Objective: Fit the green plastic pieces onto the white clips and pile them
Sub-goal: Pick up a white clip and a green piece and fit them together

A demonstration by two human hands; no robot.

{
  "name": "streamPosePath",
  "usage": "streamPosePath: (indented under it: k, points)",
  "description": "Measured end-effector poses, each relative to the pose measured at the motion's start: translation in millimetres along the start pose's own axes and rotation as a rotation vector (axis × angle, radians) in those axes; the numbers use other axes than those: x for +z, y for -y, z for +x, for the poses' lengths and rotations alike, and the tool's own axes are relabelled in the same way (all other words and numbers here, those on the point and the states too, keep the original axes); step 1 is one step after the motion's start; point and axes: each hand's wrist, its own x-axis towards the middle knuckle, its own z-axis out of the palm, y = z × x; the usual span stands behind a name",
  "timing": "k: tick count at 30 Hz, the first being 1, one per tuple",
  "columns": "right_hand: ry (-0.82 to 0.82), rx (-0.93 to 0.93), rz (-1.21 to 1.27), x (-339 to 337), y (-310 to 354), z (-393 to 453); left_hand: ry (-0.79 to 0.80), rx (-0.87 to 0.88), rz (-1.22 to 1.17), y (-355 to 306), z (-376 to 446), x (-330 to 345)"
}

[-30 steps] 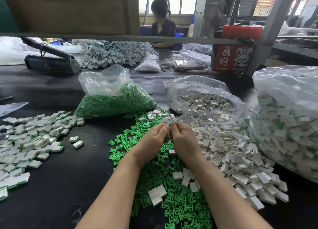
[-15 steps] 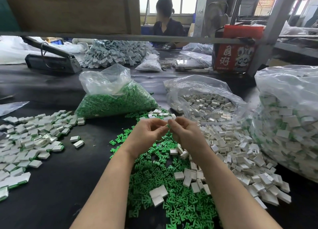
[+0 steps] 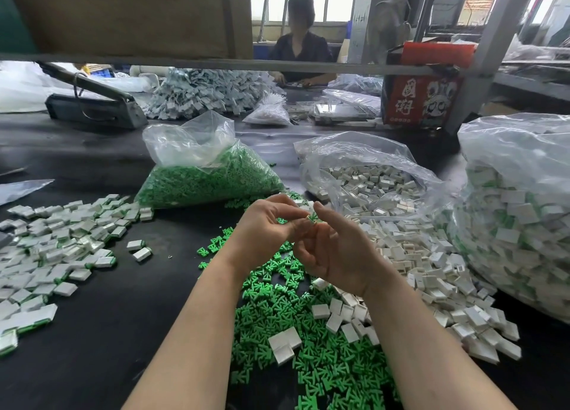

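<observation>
- Mid-frame, the left hand (image 3: 265,227) and right hand (image 3: 336,249) meet above the tabletop (image 3: 101,342), fingertips pinching one small green piece (image 3: 313,217) with splayed prongs against a white clip, mostly hidden.
- Loose green pieces (image 3: 296,332) spread below the hands; white clips (image 3: 431,274) lie heaped to their right.
- Finished white-and-green clips (image 3: 55,249) pile at left.

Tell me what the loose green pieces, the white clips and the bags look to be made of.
Green pieces: likely moulded plastic, matte; uniform colour and identical shapes.
White clips: also plastic by the look, smooth with a slight sheen; crisp, identical box forms.
Bags: thin clear plastic film, glossy; they crinkle and show their contents.
Table: black sheet, perhaps rubber or vinyl; cannot tell which.
</observation>
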Motion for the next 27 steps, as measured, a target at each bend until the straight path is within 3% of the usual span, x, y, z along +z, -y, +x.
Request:
streamPosePath:
  k: [13,27]
  points:
    - [-0.077,-0.1,0.13,6.7,-8.5,5.7,0.013,-0.032,0.053,1.2,2.1,-1.2]
    - [-0.056,-0.132,0.199,11.8,-7.4,2.5,-0.058,-0.021,-0.084,3.0,0.3,0.7]
